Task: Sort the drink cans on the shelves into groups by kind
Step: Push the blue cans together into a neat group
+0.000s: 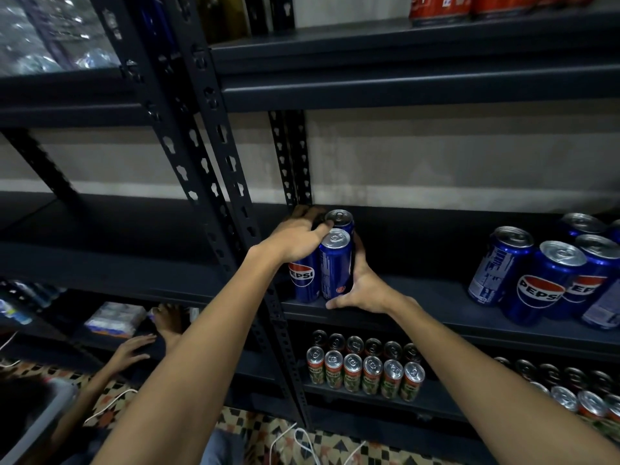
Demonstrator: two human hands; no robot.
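Three slim blue Pepsi cans [335, 263] stand together at the left end of the dark middle shelf [419, 303]. My left hand [298, 238] lies over the tops of the left cans, fingers curled round them. My right hand [360, 286] wraps the right side of the group, thumb at the shelf's front edge. A second cluster of blue Pepsi cans [543, 280] stands at the shelf's right end. On the shelf below stand rows of red-and-green cans [365, 374], with more of them at the right [577, 397].
Orange-red cans [469, 6] sit on the top shelf at the right. A black perforated upright [235, 196] runs just left of my hands. Another person's hands [134, 350] reach into the lower left shelf beside wrapped packs [114, 318]. White cables [295, 441] lie on the patterned floor.
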